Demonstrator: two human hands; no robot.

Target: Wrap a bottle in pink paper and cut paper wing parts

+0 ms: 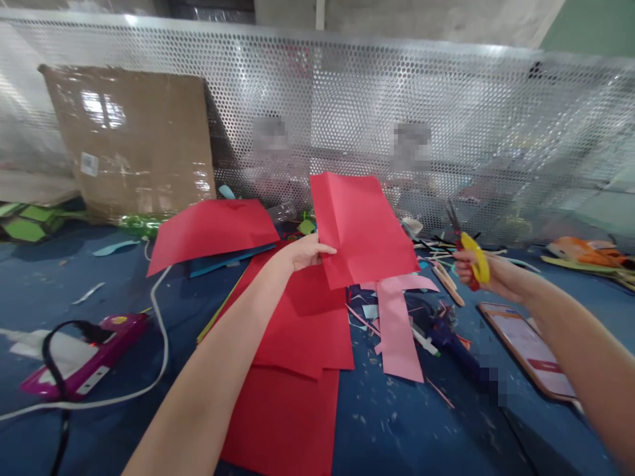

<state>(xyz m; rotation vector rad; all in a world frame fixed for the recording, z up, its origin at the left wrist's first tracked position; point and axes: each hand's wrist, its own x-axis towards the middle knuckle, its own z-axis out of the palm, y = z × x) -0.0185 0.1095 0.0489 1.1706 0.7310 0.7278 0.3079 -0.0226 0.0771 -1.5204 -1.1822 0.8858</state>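
My left hand (305, 253) pinches the left edge of a creased red paper sheet (361, 228) and holds it upright above the blue table (397, 423). My right hand (483, 272) grips yellow-handled scissors (469, 251), blades pointing up, to the right of the sheet and apart from it. More red sheets (297, 344) lie flat under my left forearm. Pink paper strips (399, 324) lie just below the held sheet.
A phone (533, 347) lies under my right forearm. A blue glue gun (444, 334) sits beside the pink strips. A pink power strip (84, 360) with cables is at the left. Cardboard (131, 135) leans on a perforated metal screen (446, 119). Paper scraps litter the table.
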